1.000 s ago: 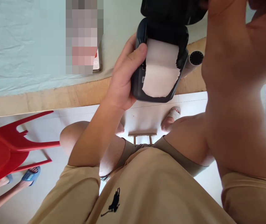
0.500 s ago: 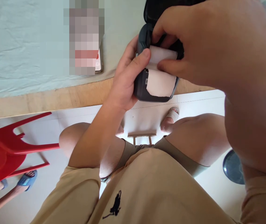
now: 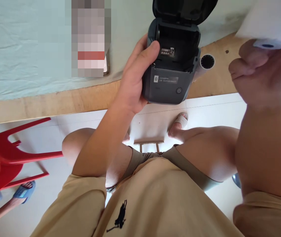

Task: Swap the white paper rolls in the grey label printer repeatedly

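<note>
My left hand (image 3: pixel 133 82) grips a small dark grey label printer (image 3: pixel 171 70) from its left side, thumb on the rim. The printer's lid (image 3: pixel 183 10) is flipped up and its paper bay is empty. My right hand (image 3: pixel 259 74) is raised at the right, close to the camera, fingers closed around a white paper roll (image 3: pixel 271 23) with a blue core. The printer hangs over the front edge of a wooden table (image 3: pixel 56 102).
A pale cloth (image 3: pixel 19 49) covers the table, with a phone (image 3: pixel 104 65) on it. A grey tube (image 3: pixel 206 62) lies at the table edge. A red plastic chair (image 3: pixel 4 158) stands at the left; another person's sandalled foot (image 3: pixel 23 191) is below it.
My right hand pulled the white paper roll out of the printer and lifted it up to the right. The printer bay now stands empty. My left hand kept its hold.
</note>
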`<state>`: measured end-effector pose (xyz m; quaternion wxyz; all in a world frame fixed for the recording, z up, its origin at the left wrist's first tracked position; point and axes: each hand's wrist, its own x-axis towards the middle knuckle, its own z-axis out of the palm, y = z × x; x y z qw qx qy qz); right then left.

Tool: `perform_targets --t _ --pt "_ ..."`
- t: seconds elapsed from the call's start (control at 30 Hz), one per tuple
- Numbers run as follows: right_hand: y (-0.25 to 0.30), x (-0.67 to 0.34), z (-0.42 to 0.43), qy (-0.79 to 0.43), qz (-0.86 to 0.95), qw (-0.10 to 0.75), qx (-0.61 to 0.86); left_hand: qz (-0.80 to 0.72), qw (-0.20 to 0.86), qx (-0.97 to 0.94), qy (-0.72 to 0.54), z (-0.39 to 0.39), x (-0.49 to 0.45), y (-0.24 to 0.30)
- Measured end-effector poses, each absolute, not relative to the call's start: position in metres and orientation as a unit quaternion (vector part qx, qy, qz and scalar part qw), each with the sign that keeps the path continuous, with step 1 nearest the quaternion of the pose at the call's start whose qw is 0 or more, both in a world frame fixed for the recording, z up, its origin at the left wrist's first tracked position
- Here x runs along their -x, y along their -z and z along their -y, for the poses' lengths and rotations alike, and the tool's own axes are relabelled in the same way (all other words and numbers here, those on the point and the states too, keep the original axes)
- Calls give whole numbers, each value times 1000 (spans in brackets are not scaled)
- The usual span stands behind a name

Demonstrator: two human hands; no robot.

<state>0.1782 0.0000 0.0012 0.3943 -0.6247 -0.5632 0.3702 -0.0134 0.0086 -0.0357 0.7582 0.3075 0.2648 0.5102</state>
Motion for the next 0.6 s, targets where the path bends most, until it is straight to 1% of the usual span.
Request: perform_targets --t 0.07,0.13,0.23,0.3,0.43,0.53,0.6 --pt "9 -181 0 -398 526 419 624 -265 757 -297 -518 -8 12 36" --pt "20 -184 2 -381 514 448 624 -264 761 -291 -515 -8 11 36" --pt "34 -191 8 -333 524 469 628 -253 756 -306 -521 -9 10 36" --pt "39 -195 11 -305 536 469 631 -243 751 -319 -524 -9 10 36" --pt "38 -189 5 -243 571 474 625 -256 752 -328 -512 -8 10 35" --pt "36 -178 -8 -172 598 487 613 -269 742 -314 -528 -7 9 34" --pt "38 -173 -17 -144 612 480 612 -272 739 -313 -531 -7 10 34"
